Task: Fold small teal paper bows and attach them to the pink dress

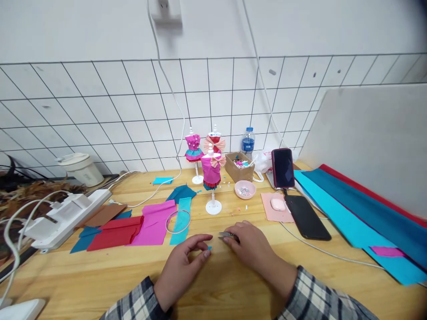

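My left hand (182, 266) rests on the wooden table (100, 275), thumb and forefinger pinched on a tiny blue scrap (209, 248). My right hand (255, 251) lies beside it, fingers curled round a small metal tool (226, 234) whose tip points at the scrap. Just beyond the hands stands a small mannequin (212, 178) in a pink paper dress with a peach bow. Two more dressed mannequins (194, 151) stand behind it near the tiled wall.
Pink, red and blue paper sheets (140, 229) and a clear tape ring (178, 221) lie left of centre. A pink bowl (245, 190), cardboard box (238, 166), water bottle (247, 142), two phones (283, 168), large coloured sheets (360, 213) at right, power strip (66, 213) at left.
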Demonstrator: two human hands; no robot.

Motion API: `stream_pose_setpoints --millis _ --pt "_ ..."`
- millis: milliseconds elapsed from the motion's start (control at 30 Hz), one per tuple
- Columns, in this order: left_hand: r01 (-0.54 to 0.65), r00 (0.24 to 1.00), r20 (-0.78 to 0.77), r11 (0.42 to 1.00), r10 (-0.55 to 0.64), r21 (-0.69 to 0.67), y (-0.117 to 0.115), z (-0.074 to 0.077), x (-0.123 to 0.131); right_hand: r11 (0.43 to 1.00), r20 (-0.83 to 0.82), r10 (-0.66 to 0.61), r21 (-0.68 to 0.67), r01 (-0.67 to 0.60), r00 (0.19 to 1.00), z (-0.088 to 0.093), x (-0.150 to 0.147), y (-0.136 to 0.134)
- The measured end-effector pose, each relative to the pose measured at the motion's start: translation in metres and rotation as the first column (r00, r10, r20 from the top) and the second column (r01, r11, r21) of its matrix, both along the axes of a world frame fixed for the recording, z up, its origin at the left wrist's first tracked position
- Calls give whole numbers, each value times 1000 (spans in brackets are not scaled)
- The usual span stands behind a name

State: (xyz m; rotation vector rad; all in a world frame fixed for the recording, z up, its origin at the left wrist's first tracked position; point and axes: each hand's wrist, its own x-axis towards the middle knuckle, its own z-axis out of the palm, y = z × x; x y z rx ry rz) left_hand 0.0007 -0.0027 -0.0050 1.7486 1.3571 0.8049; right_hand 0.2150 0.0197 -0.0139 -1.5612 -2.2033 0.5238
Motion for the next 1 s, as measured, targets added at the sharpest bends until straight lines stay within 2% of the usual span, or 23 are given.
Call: stream_pose_setpoints --millis 100,200,300,400,567,733,867,1000 --pt "-15 1000 8 999 14 44 -1 1 2 995 -43 -29 91 33 999 1 -1 0" --pt "-28 999 44 997 25 73 -2 1 6 988 -191 -30 146 59 981 5 -3 -3" --pt "-32 999 46 996 28 82 -4 0 10 998 -380 42 60 -21 924 9 -10 -10" --pt "-36 999 20 995 35 89 -7 0 11 998 -468 52 -8 -63 882 10 -19 -18" --pt "-45 999 9 991 44 129 -11 3 9 997 -510 -31 -73 -7 860 7 -27 -23" --pt "-32 999 45 989 25 141 -10 1 9 972 -552 -113 -234 -24 826 2 -26 -20" --pt "-23 998 59 990 15 142 -9 -1 8 956 -498 -100 -287 -54 861 0 -26 -18" --pt "-20 988 155 999 13 44 -7 -1 8 951 -493 -63 -294 -98 868 0 -26 -18"
